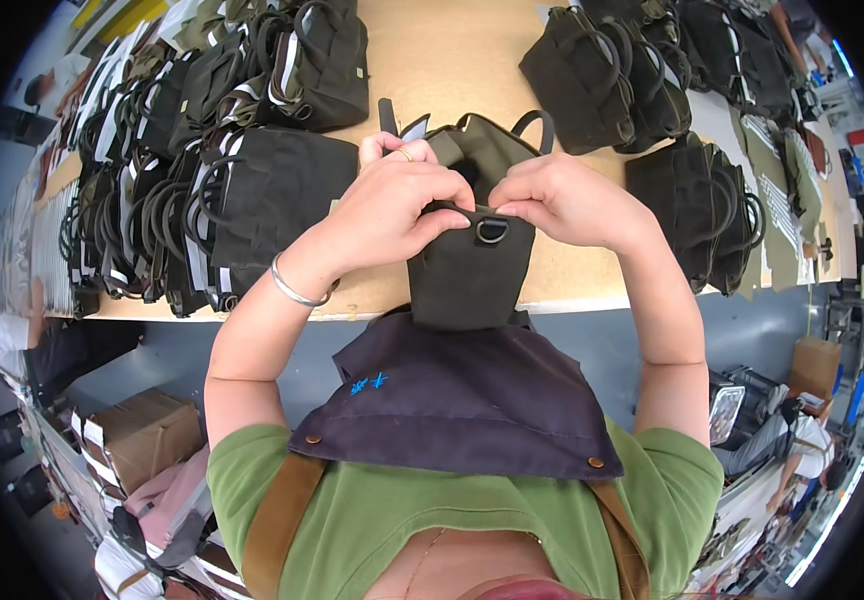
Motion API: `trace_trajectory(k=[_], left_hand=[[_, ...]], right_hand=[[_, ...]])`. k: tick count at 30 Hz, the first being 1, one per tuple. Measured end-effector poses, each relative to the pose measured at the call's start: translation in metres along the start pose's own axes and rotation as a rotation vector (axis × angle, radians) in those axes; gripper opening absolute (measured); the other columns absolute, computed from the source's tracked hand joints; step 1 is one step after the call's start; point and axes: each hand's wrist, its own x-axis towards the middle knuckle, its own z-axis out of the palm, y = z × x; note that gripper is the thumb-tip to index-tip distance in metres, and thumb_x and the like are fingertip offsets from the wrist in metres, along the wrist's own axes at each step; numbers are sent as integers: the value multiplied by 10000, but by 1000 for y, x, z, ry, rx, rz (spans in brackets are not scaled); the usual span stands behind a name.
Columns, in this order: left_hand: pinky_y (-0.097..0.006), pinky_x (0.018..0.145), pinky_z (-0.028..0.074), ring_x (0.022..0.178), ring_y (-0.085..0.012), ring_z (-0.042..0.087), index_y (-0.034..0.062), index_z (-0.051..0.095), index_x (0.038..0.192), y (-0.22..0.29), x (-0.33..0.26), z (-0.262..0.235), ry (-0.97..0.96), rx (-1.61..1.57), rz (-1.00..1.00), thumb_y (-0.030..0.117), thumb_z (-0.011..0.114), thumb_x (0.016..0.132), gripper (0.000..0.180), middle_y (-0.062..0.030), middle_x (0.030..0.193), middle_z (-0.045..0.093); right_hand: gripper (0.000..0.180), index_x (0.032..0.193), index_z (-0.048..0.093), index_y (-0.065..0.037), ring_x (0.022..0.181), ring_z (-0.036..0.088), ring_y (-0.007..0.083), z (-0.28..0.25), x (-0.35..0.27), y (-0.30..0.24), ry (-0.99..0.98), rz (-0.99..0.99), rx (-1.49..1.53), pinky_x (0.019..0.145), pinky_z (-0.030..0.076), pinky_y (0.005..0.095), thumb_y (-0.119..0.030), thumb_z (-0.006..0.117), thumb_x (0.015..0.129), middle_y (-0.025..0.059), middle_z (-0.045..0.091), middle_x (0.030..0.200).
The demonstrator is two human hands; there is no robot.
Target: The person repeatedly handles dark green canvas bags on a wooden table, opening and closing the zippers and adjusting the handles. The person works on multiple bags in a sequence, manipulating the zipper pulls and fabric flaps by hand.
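black bag (470,283) in both hands (397,205) (570,200), inside (495,165) unclear

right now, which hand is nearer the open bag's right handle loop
Right: the right hand is just below the handle loop in view, pinching the bag's rim; the left hand is farther left, at the same rim.

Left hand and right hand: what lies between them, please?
In the head view, the rim of the dark bag lies between left hand and right hand, a metal D-ring just below.
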Motion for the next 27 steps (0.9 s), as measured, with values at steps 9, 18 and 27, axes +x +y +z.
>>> trace_trajectory(k=[9, 18, 27], left_hand=[[-354, 866, 243, 776, -134, 489, 156, 747, 861, -2, -7, -3, 69, -42, -6, 218, 753, 800, 87, 41, 694, 560], [-349, 861, 252, 795, -140, 482, 138, 750, 860, 8, -5, -17, -127, -105, -139, 211, 757, 796, 98, 28, 715, 627], [-334, 897, 267, 714, -116, 545, 134, 762, 828, -1, -1, -15, -190, -363, -245, 220, 793, 769, 109, 19, 717, 691]], right_hand=[[104, 936, 667, 5, 676, 591, 225, -8, -1, -8, -41, -21, 197, 604, 462, 321, -15, 607, 854, 96, 583, 767], [118, 913, 671, 8, 649, 595, 206, -2, -1, -10, -31, 25, 229, 567, 463, 328, -60, 635, 824, 102, 619, 779], [96, 900, 686, -19, 616, 585, 221, -1, 6, -8, -31, -11, 204, 567, 450, 339, -83, 663, 832, 101, 624, 758]])
